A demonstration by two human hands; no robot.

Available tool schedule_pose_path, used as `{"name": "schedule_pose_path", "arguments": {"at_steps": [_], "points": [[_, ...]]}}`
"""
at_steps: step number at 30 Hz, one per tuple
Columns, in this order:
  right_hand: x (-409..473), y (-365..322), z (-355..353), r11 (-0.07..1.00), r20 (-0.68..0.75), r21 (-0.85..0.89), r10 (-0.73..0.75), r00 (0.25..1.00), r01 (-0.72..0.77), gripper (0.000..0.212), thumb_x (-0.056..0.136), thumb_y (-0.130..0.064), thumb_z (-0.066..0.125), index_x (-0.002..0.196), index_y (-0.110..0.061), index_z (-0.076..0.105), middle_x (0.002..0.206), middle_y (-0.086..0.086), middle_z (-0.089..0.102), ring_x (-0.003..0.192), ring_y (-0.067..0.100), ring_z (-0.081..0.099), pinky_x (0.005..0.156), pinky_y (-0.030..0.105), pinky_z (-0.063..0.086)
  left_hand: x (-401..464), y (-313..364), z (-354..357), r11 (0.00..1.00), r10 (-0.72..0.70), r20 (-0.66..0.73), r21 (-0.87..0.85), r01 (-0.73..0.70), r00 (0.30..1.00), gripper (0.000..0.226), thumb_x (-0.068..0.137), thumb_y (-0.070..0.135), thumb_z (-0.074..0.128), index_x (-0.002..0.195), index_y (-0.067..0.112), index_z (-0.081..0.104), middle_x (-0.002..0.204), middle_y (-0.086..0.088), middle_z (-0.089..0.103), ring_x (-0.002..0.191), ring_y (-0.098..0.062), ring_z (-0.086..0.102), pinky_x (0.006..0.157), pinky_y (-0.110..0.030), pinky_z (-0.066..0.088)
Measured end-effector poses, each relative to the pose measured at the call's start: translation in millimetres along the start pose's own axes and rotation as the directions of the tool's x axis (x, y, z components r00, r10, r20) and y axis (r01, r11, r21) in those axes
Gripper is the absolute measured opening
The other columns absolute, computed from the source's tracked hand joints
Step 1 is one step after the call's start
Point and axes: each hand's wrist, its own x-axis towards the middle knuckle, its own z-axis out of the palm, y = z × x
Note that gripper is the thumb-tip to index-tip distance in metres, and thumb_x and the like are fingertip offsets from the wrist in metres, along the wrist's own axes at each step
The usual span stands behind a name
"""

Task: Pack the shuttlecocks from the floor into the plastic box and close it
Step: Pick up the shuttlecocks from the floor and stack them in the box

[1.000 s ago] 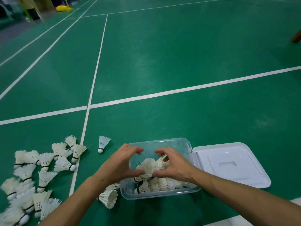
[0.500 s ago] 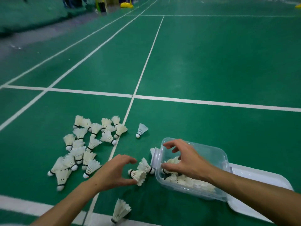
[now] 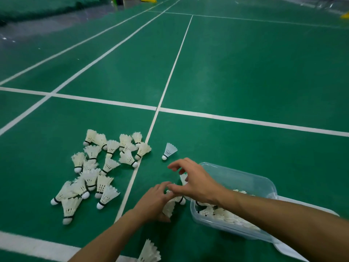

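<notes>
My left hand (image 3: pixel 153 202) closes around shuttlecocks (image 3: pixel 170 207) beside the plastic box (image 3: pixel 245 180); my right hand (image 3: pixel 196 181) hovers above, fingers spread, holding nothing; the pile (image 3: pixel 98 167) lies left.

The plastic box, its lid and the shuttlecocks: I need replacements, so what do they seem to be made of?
The plastic box looks like clear, slightly frosted plastic: the green floor shows through its walls. Its lid, lying beside it, looks like opaque white plastic with a smooth finish. The shuttlecocks on the floor seem to be white feather skirts, with separate vanes showing, on white rounded bases with dark bands; cork or synthetic cannot be told.
</notes>
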Motion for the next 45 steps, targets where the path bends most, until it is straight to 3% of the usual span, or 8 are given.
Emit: {"name": "schedule_pose_path", "arguments": {"at_steps": [3, 7, 15, 21, 26, 35, 39, 45], "points": [[-7.1, 5.4, 5.8, 0.999, -0.014, 0.041, 0.012, 1.0, -0.011, 0.051, 0.088, -0.051, 0.075, 0.134, -0.04, 0.057, 0.121, -0.02, 0.056, 0.111, 0.0, 0.055, 0.089, 0.02, 0.05, 15.3, -0.8, 7.1, 0.995, -0.02, -0.011, -0.1, 0.018, 1.0, 0.1, 0.075, 0.054, 0.086, 0.158, 0.029, 0.038, 0.155, -0.009, 0.041, 0.137, -0.028, 0.043, 0.115, -0.038, 0.039], [-15.5, 8.9, 10.4, 0.996, -0.024, 0.082, 0.023, 0.999, -0.021, 0.046, 0.09, -0.048, 0.075, 0.133, -0.039, 0.059, 0.121, -0.021, 0.058, 0.11, -0.001, 0.056, 0.086, 0.012, 0.046, 15.4, -5.9, 12.0, 0.979, -0.054, -0.13, -0.201, 0.027, 0.99, 0.081, 0.072, 0.057, 0.085, 0.142, 0.045, 0.047, 0.124, 0.006, 0.054, 0.11, -0.015, 0.053, 0.091, -0.032, 0.05], [-29.8, -11.3, 32.2, 0.979, -0.079, 0.203, -0.001, 0.997, 0.017, 0.04, 0.09, -0.044, 0.075, 0.127, -0.033, 0.063, 0.118, -0.014, 0.063, 0.107, 0.001, 0.059, 0.082, 0.015, 0.052, -21.2, -28.7, -10.0, 0.732, -0.309, -0.253, -0.679, 0.06, 0.917, 0.07, 0.067, 0.058, 0.085, 0.131, 0.042, 0.061, 0.125, 0.016, 0.068, 0.112, -0.006, 0.065, 0.097, -0.041, 0.058], [-38.0, -29.9, 80.1, 0.971, 0.008, 0.234, -0.045, 0.999, 0.042, 0.044, 0.09, -0.044, 0.075, 0.129, -0.031, 0.061, 0.12, -0.012, 0.061, 0.106, 0.002, 0.058, 0.084, 0.011, 0.047, -77.9, -54.4, -24.5, 0.705, -0.441, -0.302, -0.699, 0.118, 0.845, 0.073, 0.073, 0.033, 0.095, 0.136, 0.04, 0.059, 0.135, 0.021, 0.061, 0.126, 0.002, 0.054, 0.112, -0.037, 0.047], [-42.6, -26.9, 116.5, 0.971, 0.076, 0.237, -0.009, 0.997, -0.009, 0.048, 0.089, -0.046, 0.075, 0.132, -0.03, 0.06, 0.121, -0.011, 0.06, 0.106, 0.002, 0.058, 0.081, 0.011, 0.046, -115.6, -51.6, -21.8, 0.697, -0.481, -0.279, -0.697, 0.17, 0.831, 0.077, 0.073, 0.037, 0.094, 0.141, 0.036, 0.059, 0.141, 0.014, 0.06, 0.133, -0.003, 0.052, 0.117, -0.034, 0.041], [-51.1, -9.2, 168.1, 0.99, 0.287, 0.119, 0.043, 0.957, -0.081, 0.068, 0.081, -0.052, 0.08, 0.141, -0.031, 0.054, 0.129, -0.008, 0.057, 0.116, 0.005, 0.056, 0.103, 0.033, 0.053, -131.7, -46.3, -4.1, 0.679, -0.518, -0.244, -0.701, 0.22, 0.82, 0.077, 0.074, 0.033, 0.094, 0.142, 0.031, 0.058, 0.139, 0.012, 0.059, 0.13, -0.005, 0.053, 0.114, -0.029, 0.038], [-54.0, -0.3, 189.5, 1.0, 0.391, -0.005, 0.0, 0.92, 0.002, 0.078, 0.077, -0.053, 0.083, 0.144, -0.04, 0.046, 0.13, -0.005, 0.049, 0.119, 0.016, 0.05, 0.099, 0.038, 0.052, -128.1, -46.0, -1.1, 0.695, -0.505, -0.259, -0.688, 0.21, 0.823, 0.076, 0.075, 0.034, 0.093, 0.142, 0.03, 0.058, 0.134, 0.014, 0.061, 0.125, -0.002, 0.053, 0.109, -0.025, 0.041], [-47.2, 4.5, 198.4, 0.999, 0.369, -0.046, 0.003, 0.929, 0.015, 0.073, 0.077, -0.053, 0.085, 0.137, -0.041, 0.046, 0.127, -0.005, 0.047, 0.116, 0.019, 0.048, 0.096, 0.042, 0.052, -126.7, -48.3, 0.0, 0.697, -0.505, -0.256, -0.683, 0.215, 0.824, 0.076, 0.076, 0.037, 0.092, 0.144, 0.031, 0.057, 0.134, 0.017, 0.06, 0.125, 0.005, 0.051, 0.11, -0.026, 0.041]]}}
